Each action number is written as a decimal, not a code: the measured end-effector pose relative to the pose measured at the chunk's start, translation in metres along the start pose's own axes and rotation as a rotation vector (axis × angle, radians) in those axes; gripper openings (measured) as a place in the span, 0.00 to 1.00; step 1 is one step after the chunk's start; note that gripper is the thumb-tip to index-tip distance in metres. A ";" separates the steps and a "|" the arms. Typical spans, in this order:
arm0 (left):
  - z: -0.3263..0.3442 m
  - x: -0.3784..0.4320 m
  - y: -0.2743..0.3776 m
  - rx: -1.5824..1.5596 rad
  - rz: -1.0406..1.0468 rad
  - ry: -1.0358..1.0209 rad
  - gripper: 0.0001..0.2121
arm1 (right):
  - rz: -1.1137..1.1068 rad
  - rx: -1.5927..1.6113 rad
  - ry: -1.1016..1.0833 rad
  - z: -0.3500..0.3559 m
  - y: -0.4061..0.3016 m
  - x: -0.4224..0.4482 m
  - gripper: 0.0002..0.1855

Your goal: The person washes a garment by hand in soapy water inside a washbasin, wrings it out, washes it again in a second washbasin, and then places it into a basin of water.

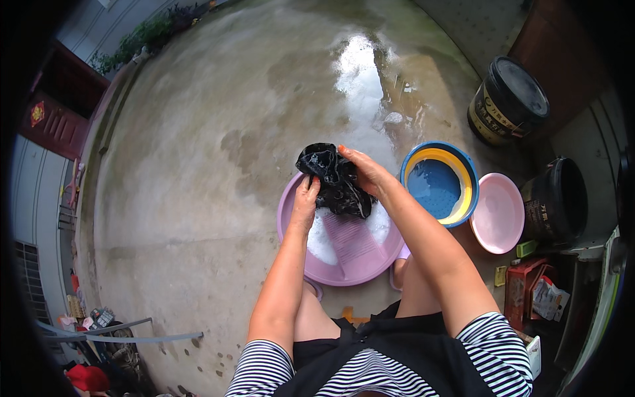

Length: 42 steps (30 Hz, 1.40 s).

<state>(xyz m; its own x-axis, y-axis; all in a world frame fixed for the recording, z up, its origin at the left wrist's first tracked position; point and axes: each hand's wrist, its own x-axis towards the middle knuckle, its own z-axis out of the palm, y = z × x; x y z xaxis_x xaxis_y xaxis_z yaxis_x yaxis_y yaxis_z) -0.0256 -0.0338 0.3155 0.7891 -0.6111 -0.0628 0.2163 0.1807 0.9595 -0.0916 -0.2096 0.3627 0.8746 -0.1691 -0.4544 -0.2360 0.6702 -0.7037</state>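
A wet black cloth item (342, 186), bunched up and flecked with foam, is held above the far part of a pink plastic basin (342, 278). My left hand (304, 201) grips its left side, thumb against the fabric. On the other side my right hand (364, 171) holds the upper right edge, fingertips at the top. White suds (320, 238) fill the basin on both sides of its built-in ribbed washboard (349, 243). What kind of garment or cloth it is I cannot tell.
To the right stand a blue and yellow tub (434, 186) holding water, a pale pink basin (497, 213) and two black buckets (508, 101), (555, 201). A red crate (521, 288) sits near my right elbow. The concrete floor (198, 173) has wet patches.
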 end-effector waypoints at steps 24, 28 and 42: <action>-0.013 -0.006 0.018 0.621 0.194 -0.205 0.10 | -0.462 -0.703 -0.118 -0.009 -0.030 0.025 0.22; -0.003 -0.002 0.027 0.944 0.537 -0.018 0.11 | -0.486 -1.036 -0.247 0.027 -0.031 0.004 0.29; -0.027 0.025 0.007 0.219 0.210 0.277 0.06 | -0.455 -1.469 0.171 -0.038 0.008 0.042 0.25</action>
<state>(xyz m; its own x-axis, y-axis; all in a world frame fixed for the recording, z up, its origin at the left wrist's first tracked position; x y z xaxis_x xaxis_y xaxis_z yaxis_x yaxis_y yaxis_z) 0.0109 -0.0272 0.3133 0.9344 -0.3425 0.0983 -0.0704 0.0928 0.9932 -0.0730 -0.2390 0.3172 0.9525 -0.3014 -0.0430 -0.2563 -0.7179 -0.6473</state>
